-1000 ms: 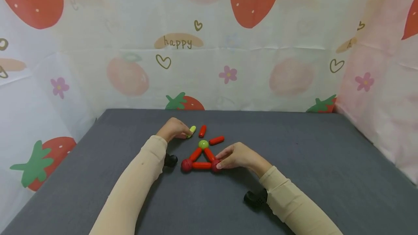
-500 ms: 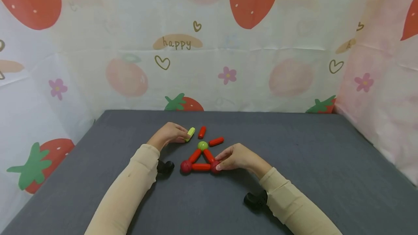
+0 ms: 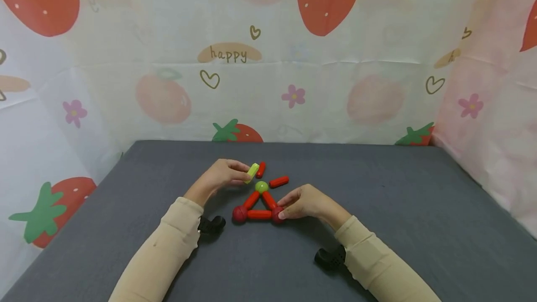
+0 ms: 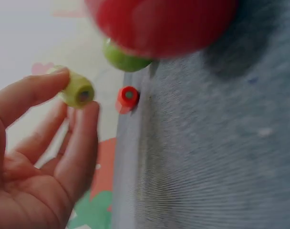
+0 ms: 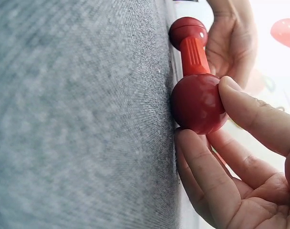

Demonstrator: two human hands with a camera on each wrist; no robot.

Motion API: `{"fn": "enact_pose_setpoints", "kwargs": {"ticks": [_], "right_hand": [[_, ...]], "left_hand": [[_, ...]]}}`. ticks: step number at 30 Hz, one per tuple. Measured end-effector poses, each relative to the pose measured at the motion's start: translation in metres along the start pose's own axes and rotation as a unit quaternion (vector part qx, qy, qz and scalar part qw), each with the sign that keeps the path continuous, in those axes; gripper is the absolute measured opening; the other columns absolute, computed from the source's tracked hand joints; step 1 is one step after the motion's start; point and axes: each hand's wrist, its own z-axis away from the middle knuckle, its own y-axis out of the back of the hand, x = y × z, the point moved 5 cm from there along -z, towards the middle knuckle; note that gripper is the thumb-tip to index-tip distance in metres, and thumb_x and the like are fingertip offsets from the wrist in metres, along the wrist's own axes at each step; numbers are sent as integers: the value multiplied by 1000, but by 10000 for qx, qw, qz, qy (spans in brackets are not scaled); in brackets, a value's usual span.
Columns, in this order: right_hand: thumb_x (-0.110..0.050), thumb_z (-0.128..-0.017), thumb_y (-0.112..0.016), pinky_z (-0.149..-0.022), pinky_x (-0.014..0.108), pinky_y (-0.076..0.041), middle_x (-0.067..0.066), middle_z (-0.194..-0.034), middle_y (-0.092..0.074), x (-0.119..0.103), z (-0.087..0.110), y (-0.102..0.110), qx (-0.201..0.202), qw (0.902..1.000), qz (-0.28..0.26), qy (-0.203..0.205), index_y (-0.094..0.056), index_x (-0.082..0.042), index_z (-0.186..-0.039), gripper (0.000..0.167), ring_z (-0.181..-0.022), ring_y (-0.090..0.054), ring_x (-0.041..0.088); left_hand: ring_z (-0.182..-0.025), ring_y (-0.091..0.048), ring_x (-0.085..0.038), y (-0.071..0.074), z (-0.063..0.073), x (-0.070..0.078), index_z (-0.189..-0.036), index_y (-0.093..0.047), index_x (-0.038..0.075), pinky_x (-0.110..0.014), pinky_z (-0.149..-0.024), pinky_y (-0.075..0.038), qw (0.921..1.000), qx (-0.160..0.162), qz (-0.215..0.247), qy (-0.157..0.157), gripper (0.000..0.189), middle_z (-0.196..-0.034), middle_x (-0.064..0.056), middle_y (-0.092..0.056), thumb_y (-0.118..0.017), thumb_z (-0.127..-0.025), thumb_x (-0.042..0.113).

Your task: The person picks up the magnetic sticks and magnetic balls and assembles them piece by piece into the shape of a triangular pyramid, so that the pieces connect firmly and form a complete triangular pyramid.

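A triangle of three red rods, with a green ball (image 3: 262, 187) at its far corner and dark red balls at the two near ones, lies on the grey cloth. My left hand (image 3: 224, 176) pinches a yellow-green rod (image 3: 253, 172) between thumb and fingertips, held up just left of and beyond the green ball. In the left wrist view the rod's hollow end (image 4: 83, 94) faces the camera. With thumb and fingers my right hand (image 3: 309, 202) grips the right dark red ball (image 5: 198, 103). The near red rod (image 3: 259, 214) joins it to the left dark red ball (image 3: 239, 214).
Two loose red rods lie beyond the triangle: one rod (image 3: 261, 169) behind the yellow-green one, the other rod (image 3: 278, 181) to the right of the green ball. A strawberry-print curtain (image 3: 319, 120) rises behind the grey table (image 3: 377, 190).
My left hand has drawn a little nearer, then shifted right with the yellow-green rod, which is now closer to the green ball. The right hand keeps its hold on the dark red ball.
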Motion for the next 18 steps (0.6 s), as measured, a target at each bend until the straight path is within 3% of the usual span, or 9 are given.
{"fn": "enact_pose_setpoints", "kwargs": {"ticks": [6,12,18], "right_hand": [[-7,-79,-83,-74,28,-61,7,-99,-77,2,1,-1,14,10000,-54,30,-77,-3,-107,28,-78,-70,9],[-5,-80,-82,-76,29,-62,10,-97,-77,1,1,-4,-132,9996,-214,136,-75,0,-109,30,-78,-71,9],[-7,-80,-82,-76,29,-61,9,-98,-77,1,2,0,-60,9998,-133,122,-76,-1,-108,29,-79,-71,10]], "left_hand": [[-102,-66,-22,-6,8,5,-122,-69,3,-44,-101,-52,9977,206,-92,-632,36,-120,-15,-70,-74,-88,16],[-110,-63,-23,-12,15,6,-119,-70,7,-45,-100,-51,9954,294,-141,-903,33,-119,-12,-71,-75,-88,16],[-107,-64,-21,-19,16,10,-117,-68,6,-42,-96,-54,9929,231,-62,-1162,31,-116,-13,-70,-75,-88,14]]}}
